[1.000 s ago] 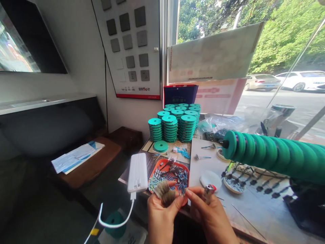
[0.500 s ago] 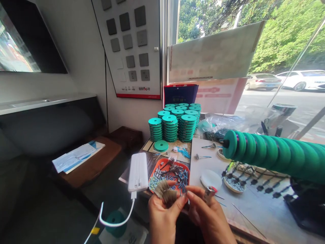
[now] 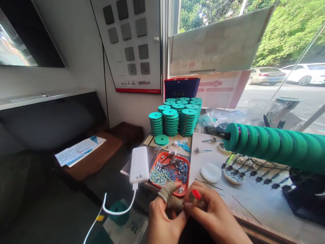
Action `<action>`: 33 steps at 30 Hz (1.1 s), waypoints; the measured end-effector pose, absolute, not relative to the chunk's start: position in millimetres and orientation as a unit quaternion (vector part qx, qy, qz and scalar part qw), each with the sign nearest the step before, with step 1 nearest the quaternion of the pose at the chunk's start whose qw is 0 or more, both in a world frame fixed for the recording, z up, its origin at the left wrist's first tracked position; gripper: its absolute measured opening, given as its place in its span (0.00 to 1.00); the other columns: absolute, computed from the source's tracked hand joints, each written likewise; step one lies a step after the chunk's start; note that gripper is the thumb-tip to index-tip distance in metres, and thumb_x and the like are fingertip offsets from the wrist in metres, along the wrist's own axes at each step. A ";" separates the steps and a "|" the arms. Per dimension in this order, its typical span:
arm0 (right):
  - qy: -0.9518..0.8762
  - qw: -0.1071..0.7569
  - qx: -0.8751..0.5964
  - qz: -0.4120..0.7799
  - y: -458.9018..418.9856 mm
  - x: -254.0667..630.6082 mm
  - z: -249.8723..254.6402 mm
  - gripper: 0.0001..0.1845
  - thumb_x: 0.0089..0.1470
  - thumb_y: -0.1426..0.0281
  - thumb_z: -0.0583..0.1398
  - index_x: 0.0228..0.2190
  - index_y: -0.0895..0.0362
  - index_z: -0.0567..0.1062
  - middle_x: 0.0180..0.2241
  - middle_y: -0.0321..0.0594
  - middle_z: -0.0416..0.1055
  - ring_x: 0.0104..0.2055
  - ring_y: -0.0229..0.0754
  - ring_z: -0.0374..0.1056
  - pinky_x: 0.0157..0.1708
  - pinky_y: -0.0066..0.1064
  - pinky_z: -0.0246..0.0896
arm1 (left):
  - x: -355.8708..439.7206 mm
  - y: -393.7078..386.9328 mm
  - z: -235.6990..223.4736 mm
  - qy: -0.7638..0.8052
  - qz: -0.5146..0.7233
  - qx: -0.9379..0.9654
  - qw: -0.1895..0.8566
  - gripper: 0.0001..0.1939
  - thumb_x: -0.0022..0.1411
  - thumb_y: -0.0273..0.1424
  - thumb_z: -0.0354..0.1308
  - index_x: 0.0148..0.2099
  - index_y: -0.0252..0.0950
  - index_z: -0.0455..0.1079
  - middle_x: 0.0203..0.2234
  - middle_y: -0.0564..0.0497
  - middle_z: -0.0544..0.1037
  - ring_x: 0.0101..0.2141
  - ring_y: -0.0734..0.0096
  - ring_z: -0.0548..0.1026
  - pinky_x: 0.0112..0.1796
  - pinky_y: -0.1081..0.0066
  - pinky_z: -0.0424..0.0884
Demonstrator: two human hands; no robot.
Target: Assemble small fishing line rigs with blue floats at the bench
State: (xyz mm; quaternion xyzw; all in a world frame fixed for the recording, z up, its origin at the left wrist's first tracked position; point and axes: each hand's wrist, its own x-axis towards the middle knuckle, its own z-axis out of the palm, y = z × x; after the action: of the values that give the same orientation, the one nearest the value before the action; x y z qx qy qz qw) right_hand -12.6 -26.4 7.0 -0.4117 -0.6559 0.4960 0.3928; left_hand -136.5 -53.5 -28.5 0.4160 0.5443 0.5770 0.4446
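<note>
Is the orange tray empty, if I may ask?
The orange tray is not empty: pale-green pieces and blue pieces lie in it.

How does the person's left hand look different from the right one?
The left hand has tan wrapping around its fingers, while the right hand shows none. The right hand holds a red-ended object; no such object shows in the left hand. Both have their fingertips close together near the orange tray; anything pinched there is hidden.

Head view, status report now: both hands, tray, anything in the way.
Right hand: red-tipped item in grip. Left hand meeting it; anything pinched between, hidden. Tray of small parts just beyond. Nothing seen blocking the hands.
</note>
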 end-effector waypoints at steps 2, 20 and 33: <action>-0.660 0.386 -0.404 0.502 -27.7 -12.9 6.6 0.05 0.41 0.76 0.55 0.20 0.58 0.69 0.25 0.36 0.64 0.29 0.39 0.60 0.30 0.28 0.54 | -138.0 -54.9 -27.8 0.550 0.564 0.434 0.438 0.22 0.39 0.28 0.66 0.42 0.37 0.73 0.27 0.49 0.77 0.25 0.70 0.71 0.25 0.77 0.66; -0.681 0.348 -0.386 0.516 -30.8 -12.6 5.8 0.08 0.40 0.78 0.57 0.17 0.57 0.74 0.24 0.37 0.65 0.30 0.40 0.62 0.28 0.27 0.53 | -140.5 -54.6 -17.4 0.563 0.490 0.435 0.505 0.24 0.34 0.23 0.65 0.40 0.34 0.73 0.14 0.60 0.62 0.15 0.84 0.50 0.17 0.81 0.47; -0.500 0.446 -0.494 0.554 -49.2 -6.7 -15.4 0.10 0.36 0.65 0.65 0.24 0.56 0.77 0.20 0.35 0.68 0.24 0.39 0.61 0.27 0.28 0.54 | -147.1 -67.2 -28.5 0.497 0.569 0.338 0.562 0.23 0.37 0.27 0.68 0.40 0.34 0.72 0.16 0.57 0.70 0.18 0.81 0.64 0.22 0.81 0.58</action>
State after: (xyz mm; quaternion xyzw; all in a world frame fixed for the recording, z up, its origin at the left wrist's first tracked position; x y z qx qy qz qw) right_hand -6.7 -49.2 -15.4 -0.4943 -0.5001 0.5540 0.4457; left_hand -147.1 -67.2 -28.5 0.3380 0.4968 0.5689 0.5616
